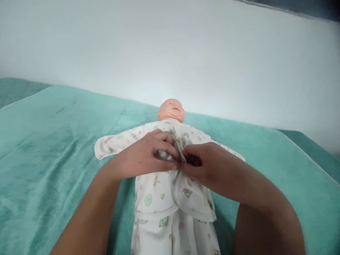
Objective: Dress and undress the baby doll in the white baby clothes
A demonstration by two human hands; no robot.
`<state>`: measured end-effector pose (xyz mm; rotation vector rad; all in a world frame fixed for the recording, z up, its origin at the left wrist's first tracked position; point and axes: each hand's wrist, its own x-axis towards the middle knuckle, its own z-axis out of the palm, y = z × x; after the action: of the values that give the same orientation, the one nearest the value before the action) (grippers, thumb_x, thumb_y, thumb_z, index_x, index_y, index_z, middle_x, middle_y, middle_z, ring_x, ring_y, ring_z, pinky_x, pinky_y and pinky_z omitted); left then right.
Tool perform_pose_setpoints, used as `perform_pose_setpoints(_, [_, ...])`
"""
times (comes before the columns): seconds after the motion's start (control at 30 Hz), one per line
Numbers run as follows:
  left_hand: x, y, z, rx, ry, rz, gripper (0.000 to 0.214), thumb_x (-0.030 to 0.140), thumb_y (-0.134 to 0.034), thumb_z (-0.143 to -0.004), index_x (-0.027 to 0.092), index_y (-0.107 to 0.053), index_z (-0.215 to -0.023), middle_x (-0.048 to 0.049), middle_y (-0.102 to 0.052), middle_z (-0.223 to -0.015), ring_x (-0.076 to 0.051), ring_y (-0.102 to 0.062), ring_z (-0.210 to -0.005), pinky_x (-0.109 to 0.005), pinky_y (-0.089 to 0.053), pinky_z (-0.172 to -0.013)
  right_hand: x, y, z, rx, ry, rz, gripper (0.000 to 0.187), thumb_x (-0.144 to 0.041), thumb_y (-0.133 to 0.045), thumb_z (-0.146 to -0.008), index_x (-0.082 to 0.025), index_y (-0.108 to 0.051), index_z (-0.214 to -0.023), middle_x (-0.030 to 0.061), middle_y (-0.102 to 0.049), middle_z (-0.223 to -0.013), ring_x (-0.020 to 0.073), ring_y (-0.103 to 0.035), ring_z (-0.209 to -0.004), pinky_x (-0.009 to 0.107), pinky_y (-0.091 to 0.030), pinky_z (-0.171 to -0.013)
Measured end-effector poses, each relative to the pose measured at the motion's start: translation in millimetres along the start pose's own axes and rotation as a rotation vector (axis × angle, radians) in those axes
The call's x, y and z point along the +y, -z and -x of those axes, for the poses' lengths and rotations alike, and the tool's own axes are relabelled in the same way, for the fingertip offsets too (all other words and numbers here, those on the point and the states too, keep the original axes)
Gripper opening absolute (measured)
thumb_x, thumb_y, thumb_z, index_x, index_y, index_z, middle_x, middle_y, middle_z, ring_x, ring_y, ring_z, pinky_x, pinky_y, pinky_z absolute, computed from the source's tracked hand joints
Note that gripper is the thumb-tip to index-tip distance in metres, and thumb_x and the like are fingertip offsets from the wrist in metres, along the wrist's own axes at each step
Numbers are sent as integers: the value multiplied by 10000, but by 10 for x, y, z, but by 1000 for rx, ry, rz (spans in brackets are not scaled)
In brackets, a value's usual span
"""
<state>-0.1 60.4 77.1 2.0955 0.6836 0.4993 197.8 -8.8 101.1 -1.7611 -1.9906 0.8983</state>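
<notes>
A baby doll (171, 109) lies on its back on a teal blanket (53, 148), head towards the wall. It wears a white printed baby suit (159, 193) with small green figures. My left hand (145, 154) pinches the left front edge of the suit at the doll's chest. Facing it, my right hand (205, 164) pinches the right front edge, fingertips nearly touching the left ones. Both hands are closed on the cloth. The lower flap of the suit hangs loose to the right.
The teal blanket covers a bed that runs up to a plain white wall (186, 53). The doll's left sleeve (111, 145) lies spread out flat on the blanket.
</notes>
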Motion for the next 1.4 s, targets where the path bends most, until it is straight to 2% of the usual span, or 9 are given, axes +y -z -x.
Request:
perform_pose_setpoints(0.2, [16,-36,3,11,-12,-133,141,417,-751,-782,280,-735,-809,-11,-609,-984,-235,-513,-1045,-345,-401,-927,162,-17,72,-90,-44,-262,139,-223,-534,-858,-212,-609,-741,-8,-611,-692,137,-526,-635,271,-374,-551])
perform_pose_setpoints(0.33, [23,-37,15,4,-4,-146,76,339,-711,-803,286,-737,-850,-11,-619,-1032,-231,-524,-1063,-328,-415,-909,271,-184,165,15,1,-446,110,-208,-537,-856,-215,-641,-818,-19,-548,-708,130,-461,-651,269,-359,-583])
perform_pose_setpoints(0.5, [55,-45,50,79,-8,16,74,293,-679,-810,236,-717,-780,-14,-651,-908,-181,-585,-858,-283,-463,-738,207,-287,206,107,148,-504,149,-233,-551,-888,-225,-691,-836,18,-647,-912,165,-550,-826,289,-410,-707])
perform_pose_setpoints(0.6, [87,-72,66,177,29,154,102,319,-703,-793,220,-726,-794,-14,-660,-782,-155,-577,-705,-269,-455,-618,155,-295,211,149,89,-490,222,-340,-564,-917,-211,-634,-751,2,-578,-744,139,-499,-699,273,-368,-605])
perform_pose_setpoints(0.67, [102,-84,67,173,53,189,108,320,-722,-771,216,-743,-789,-13,-669,-745,-150,-581,-670,-258,-450,-579,135,-301,219,144,55,-480,275,-426,-607,-901,-205,-604,-738,-14,-510,-670,120,-432,-623,265,-319,-543])
perform_pose_setpoints(0.83, [93,-69,54,114,55,214,90,295,-730,-779,218,-775,-787,-26,-710,-777,-167,-628,-715,-267,-492,-620,147,-315,221,132,29,-473,175,-373,-643,-883,-211,-649,-816,-16,-532,-711,114,-438,-642,254,-328,-552])
perform_pose_setpoints(0.93, [77,-53,55,107,47,271,91,294,-737,-790,216,-783,-806,-36,-718,-793,-180,-649,-747,-284,-520,-667,227,-322,185,135,47,-624,153,-359,-659,-868,-216,-668,-814,-14,-555,-713,114,-451,-632,256,-337,-553])
perform_pose_setpoints(1.07, [73,-60,56,116,60,326,99,302,-759,-773,213,-783,-808,-48,-727,-827,-205,-668,-799,-308,-551,-706,324,-361,133,244,27,-807,207,-425,-723,-809,-221,-688,-808,-20,-546,-631,113,-444,-563,255,-326,-509])
perform_pose_setpoints(1.4, [56,-104,45,134,37,341,69,276,-739,-789,223,-761,-827,-28,-713,-789,-171,-654,-737,-292,-545,-682,310,-379,136,225,128,-756,182,-406,-725,-836,-228,-684,-825,-5,-602,-735,128,-517,-644,269,-395,-580])
